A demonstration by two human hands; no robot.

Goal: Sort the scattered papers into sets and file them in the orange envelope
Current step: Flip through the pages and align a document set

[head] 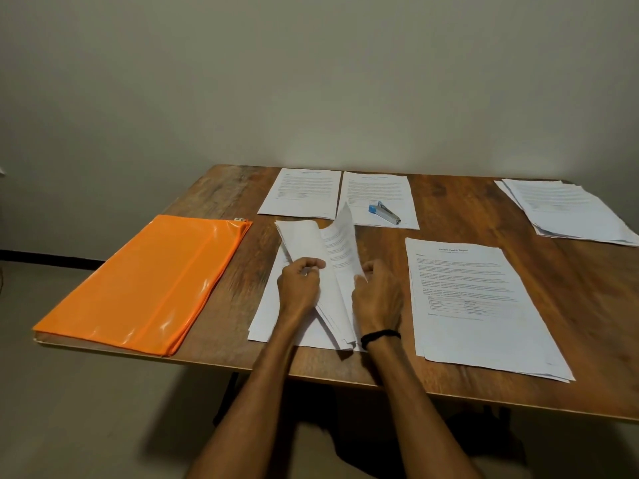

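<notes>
Well, from where I sit this reads as a mid-sort check. I have a loose bundle of papers (321, 243) raised off the table (449, 223) at its centre, above a flat pile (268, 316) lying beneath. The left hand (299, 285) has its fingers curled, thumb on top, pinching the left part of the bundle to steady it. The right hand (377, 292) has its fingers curled too and pinches the near edge of one sheet (345, 233), peeling it up and to the right. My guess is that this exposes the printed page below, so I can tell which set it belongs to.

The layout suggests sets are already forming: two single sheets (301, 191) side by side at the far edge, a headed stack (484, 305) just right of my hands, and a fanned stack (567, 209) at the far right corner. A blue stapler (384, 212) rests on the right-hand far sheet, probably parked there within reach for binding each set.

The orange envelope (145, 281) lies flat on the left side of the table, its near corner overhanging the edge, well apart from the bundle. I can see no paper going into it, so filing looks some way off — I judge the sorting has to finish first.
</notes>
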